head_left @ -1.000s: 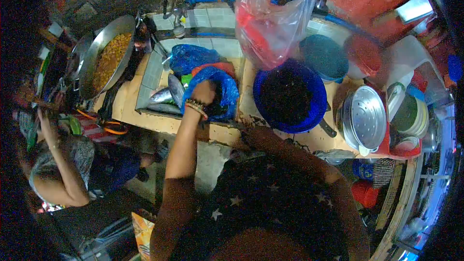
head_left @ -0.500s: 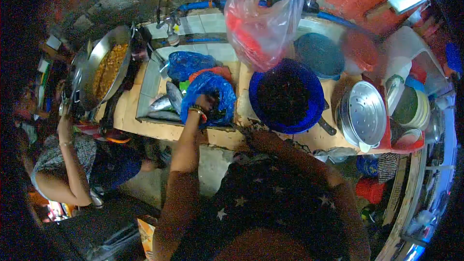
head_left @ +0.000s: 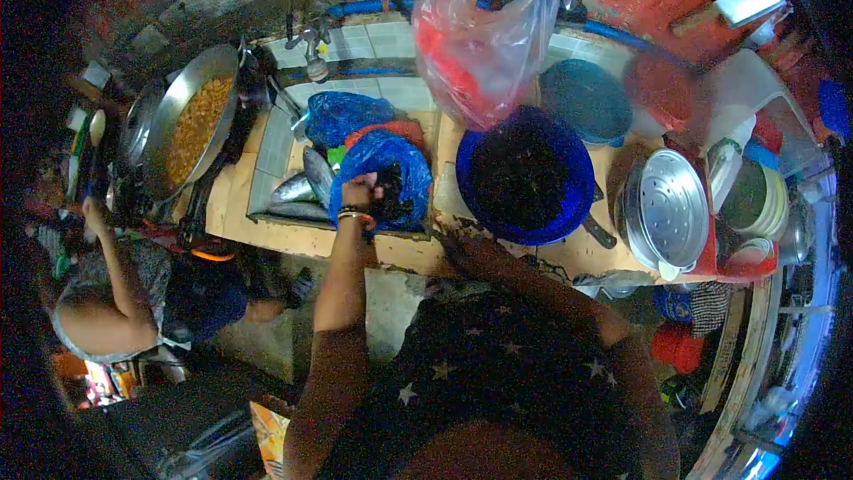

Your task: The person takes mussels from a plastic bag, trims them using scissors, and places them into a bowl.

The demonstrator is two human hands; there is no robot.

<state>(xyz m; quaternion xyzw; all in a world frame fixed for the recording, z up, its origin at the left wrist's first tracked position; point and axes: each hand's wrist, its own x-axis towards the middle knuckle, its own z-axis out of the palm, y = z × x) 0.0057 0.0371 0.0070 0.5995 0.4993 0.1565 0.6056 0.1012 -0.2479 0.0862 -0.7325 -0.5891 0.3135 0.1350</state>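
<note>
One hand, the left hand [head_left: 360,191], reaches into an open blue bag [head_left: 386,151]; whether its fingers clasp anything cannot be told. Right hand [head_left: 460,252] is at the counter edge [head_left: 409,254], its grip obscured. Fish [head_left: 295,190] lie just left of the bag. Blue basin [head_left: 579,173] contains dark matter; wok [head_left: 184,100] contains food [head_left: 197,132]. Printing on an orange packet [head_left: 269,436] is illegible.

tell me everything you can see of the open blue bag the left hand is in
The open blue bag looks like thin, crinkled plastic, its mouth spread wide and facing upward. It sits in the tiled sink, just right of the silvery fish and in front of a reddish item. The left hand reaches into its mouth; the dark contents are too dim to identify.
</note>
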